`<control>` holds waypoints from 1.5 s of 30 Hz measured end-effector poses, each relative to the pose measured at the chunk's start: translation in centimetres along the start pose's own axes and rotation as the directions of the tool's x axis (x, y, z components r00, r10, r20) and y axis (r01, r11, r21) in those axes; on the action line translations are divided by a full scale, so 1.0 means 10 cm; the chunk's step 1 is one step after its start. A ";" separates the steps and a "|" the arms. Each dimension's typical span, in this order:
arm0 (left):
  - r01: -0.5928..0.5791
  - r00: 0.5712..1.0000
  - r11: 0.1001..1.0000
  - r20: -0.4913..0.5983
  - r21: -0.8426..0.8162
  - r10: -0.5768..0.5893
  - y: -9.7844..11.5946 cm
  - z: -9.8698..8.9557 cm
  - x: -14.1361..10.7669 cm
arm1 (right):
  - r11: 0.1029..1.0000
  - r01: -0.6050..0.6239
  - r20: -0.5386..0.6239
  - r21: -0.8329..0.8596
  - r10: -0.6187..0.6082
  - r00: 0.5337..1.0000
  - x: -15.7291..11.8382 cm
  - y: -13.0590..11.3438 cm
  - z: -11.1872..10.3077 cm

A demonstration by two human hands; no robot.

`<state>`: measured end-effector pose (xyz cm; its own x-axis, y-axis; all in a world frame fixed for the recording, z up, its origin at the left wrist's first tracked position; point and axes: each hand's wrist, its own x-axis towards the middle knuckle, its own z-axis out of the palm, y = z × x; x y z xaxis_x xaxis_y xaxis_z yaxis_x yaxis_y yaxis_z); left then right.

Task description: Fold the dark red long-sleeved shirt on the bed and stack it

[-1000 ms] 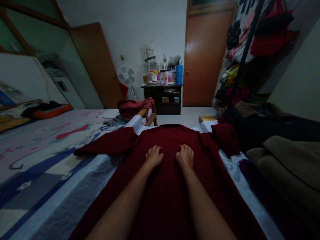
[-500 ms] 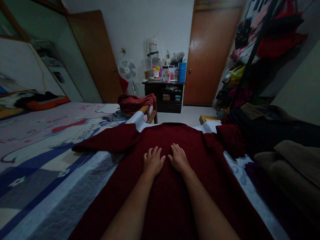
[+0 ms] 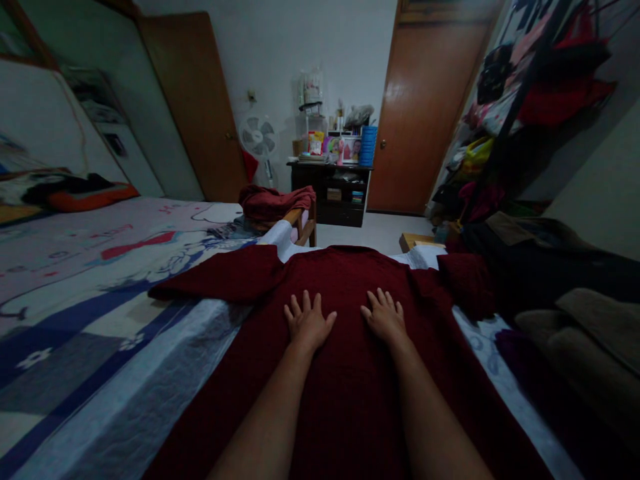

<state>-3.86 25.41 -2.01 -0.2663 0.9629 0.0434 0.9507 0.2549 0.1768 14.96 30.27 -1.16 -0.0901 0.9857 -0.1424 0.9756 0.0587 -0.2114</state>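
Observation:
A dark red long garment point(image 3: 350, 393) with sleeves lies spread out in front of me, its neckline at the far end. Its left sleeve point(image 3: 220, 275) stretches out to the side, while the right sleeve point(image 3: 467, 283) looks bunched or folded. My left hand point(image 3: 309, 323) rests palm down on the upper part of the garment, fingers spread. Level with it, my right hand point(image 3: 385, 317) also lies flat on the cloth with its fingers apart. Neither hand grips anything. Beneath the garment shows a pale blue-white cover point(image 3: 200, 347).
On the left is a bed with a patterned sheet point(image 3: 135, 267). A reddish cloth point(image 3: 275, 203) hangs over a wooden frame point(image 3: 309, 230). Dark and brown clothes point(image 3: 575, 320) are piled at right. Farther back stand a fan point(image 3: 259, 139), a black cabinet point(image 3: 327, 193) and a door point(image 3: 425, 120).
My hands have moved apart across the cloth, the right one going farther to the right. The fingers are spread wider. The view has shifted slightly.

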 end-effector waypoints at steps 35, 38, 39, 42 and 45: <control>-0.257 0.966 0.966 -0.034 -0.033 0.256 0.00 0.04 0.01 | 0.986 -0.144 -0.130 0.081 0.154 0.980 -0.01 0.10 0.00; -0.256 0.966 0.966 -0.023 -0.031 0.256 0.00 0.04 0.01 | 0.978 -0.193 -0.125 0.082 0.202 0.971 0.00 0.13 -0.01; -0.255 0.967 0.966 -0.022 -0.031 0.255 0.00 0.04 0.01 | 0.976 -0.202 -0.123 0.086 0.212 0.970 0.00 0.14 -0.01; -0.253 0.967 0.967 -0.019 -0.029 0.252 0.00 0.04 0.02 | 0.970 -0.223 -0.126 0.096 0.234 0.964 0.01 0.16 0.00; -0.252 0.968 0.967 -0.020 -0.022 0.252 -0.01 0.06 0.03 | 0.968 -0.232 -0.113 0.094 0.242 0.964 0.03 0.17 -0.04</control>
<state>-3.92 25.69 -2.63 -0.0216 0.9942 0.1057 0.9833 0.0020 0.1821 16.68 30.72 -1.16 0.1722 0.9819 -0.0791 0.9466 -0.1871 -0.2626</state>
